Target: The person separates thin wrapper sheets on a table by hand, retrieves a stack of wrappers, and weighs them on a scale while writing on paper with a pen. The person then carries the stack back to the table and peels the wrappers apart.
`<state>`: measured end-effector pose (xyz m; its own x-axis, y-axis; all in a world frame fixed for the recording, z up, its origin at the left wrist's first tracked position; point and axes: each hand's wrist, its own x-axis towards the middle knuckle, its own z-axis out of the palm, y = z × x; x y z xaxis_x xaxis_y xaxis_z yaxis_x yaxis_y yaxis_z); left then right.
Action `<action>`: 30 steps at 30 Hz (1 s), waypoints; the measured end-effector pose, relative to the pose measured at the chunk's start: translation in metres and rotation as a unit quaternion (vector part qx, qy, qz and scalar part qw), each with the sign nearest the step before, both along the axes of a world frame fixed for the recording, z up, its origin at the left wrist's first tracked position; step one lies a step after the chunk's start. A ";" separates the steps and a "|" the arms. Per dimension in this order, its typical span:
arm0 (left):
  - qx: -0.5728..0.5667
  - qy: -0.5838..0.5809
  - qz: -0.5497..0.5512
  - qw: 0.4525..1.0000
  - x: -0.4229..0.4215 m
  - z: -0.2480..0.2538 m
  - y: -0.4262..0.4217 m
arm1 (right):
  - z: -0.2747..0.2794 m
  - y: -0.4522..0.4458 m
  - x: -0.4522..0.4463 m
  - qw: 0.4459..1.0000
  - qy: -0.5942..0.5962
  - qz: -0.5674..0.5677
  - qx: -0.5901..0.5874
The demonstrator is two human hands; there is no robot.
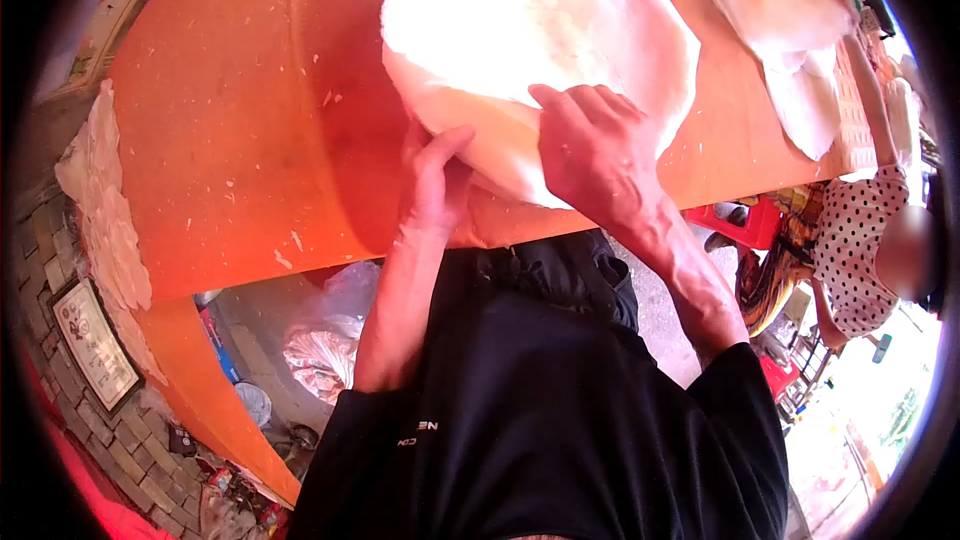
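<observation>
A large, soft, rounded white sheet (560, 20) lies at the front of the orange table, its upper side washed out by glare. Its near edge looks folded or lifted towards me. My left hand (435, 180) grips that edge at its left part, thumb on top and fingers partly hidden beneath. My right hand (600, 145) is closed on the near part of the same sheet, to the right of my left hand, with its fingers curled and knuckles up. I cannot make out exactly what its fingertips pinch.
White scraps dot the orange table (230, 140). Another white piece (770, 0) lies at the far right, where a person in a polka-dot top (860, 250) reaches towards the table. Below are a red crate (738, 225) and a plastic bag (325, 350). A framed sign (97, 345) is at left.
</observation>
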<state>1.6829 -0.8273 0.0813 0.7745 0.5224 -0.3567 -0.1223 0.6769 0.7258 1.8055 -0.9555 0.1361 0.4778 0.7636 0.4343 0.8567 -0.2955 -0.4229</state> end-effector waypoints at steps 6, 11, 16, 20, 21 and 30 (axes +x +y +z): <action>-0.065 0.099 0.012 0.993 -0.001 -0.053 0.012 | 0.008 0.010 0.009 0.969 -0.022 0.032 -0.244; -0.275 0.053 0.128 0.951 0.000 -0.026 0.027 | 0.066 -0.034 0.110 0.947 0.216 -0.156 -0.179; 0.014 0.095 0.057 0.994 -0.040 -0.021 0.057 | 0.142 -0.144 0.245 0.985 0.056 -0.161 -0.037; -0.043 0.127 -0.001 0.991 -0.109 -0.039 0.134 | 0.221 -0.141 0.225 0.815 -0.408 -0.283 -0.299; -0.043 0.128 -0.001 0.991 -0.117 -0.037 0.139 | 0.229 -0.134 0.218 0.649 -0.587 -0.275 -0.399; -0.059 0.017 0.045 0.997 -0.135 -0.008 0.102 | 0.065 -0.097 0.097 0.930 0.153 -0.181 -0.280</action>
